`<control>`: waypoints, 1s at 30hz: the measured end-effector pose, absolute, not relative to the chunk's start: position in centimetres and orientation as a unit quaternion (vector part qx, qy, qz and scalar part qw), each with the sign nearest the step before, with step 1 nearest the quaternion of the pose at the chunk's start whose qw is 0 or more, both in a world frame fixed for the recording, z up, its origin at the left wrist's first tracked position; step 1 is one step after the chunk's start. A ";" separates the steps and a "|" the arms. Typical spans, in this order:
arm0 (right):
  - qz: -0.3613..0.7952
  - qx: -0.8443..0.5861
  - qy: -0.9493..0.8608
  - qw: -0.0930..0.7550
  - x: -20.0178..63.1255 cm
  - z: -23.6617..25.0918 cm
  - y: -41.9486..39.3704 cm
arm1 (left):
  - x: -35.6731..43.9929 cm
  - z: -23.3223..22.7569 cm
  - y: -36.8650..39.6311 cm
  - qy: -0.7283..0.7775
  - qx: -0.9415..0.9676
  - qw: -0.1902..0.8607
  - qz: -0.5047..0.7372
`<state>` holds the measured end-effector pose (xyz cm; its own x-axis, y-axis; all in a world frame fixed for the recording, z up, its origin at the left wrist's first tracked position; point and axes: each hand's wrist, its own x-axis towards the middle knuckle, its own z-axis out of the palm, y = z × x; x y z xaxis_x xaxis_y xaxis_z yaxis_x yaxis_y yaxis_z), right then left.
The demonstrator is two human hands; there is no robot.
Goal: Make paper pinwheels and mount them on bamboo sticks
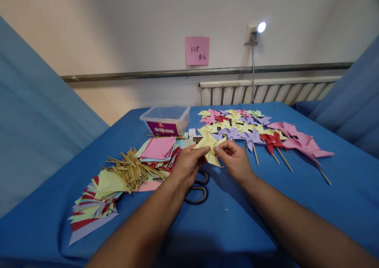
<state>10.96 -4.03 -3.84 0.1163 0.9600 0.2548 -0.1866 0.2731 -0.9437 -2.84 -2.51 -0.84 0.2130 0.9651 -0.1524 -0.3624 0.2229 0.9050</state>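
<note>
A pale yellow paper pinwheel (211,156) is held up between both hands over the middle of the table. My left hand (189,163) pinches its left side, thumb on top near the centre. From the other side, my right hand (234,157) grips the paper between thumb and fingers. No stick shows beneath this pinwheel; my hands may cover one. Dark-handled scissors (199,195) lie on the cloth below my left wrist, their blades hidden behind my hand.
Finished pinwheels (250,135) on sticks fill the back right. On the left lie stacked paper squares (158,147), a heap of thin sticks (132,169) and fanned cut papers (94,205). A clear plastic box (167,120) stands behind them on the blue tablecloth (237,236).
</note>
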 end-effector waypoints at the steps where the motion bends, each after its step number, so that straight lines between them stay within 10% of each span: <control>1: 0.450 -0.400 -0.485 0.634 10.9 -3.9 -4.0 | -2.8 -0.9 -2.5 0.393 0.386 0.675 0.491; 30: 0.425 -0.449 -0.463 0.635 10.5 -4.0 -4.1 | -2.6 -1.6 -2.5 0.418 0.401 0.656 0.484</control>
<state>10.54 -4.13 -3.97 0.2115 0.9554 0.2063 -0.1240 0.2356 -0.9639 -2.55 -2.53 -1.56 0.1829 0.9698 -0.1613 -0.2998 0.2113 0.9303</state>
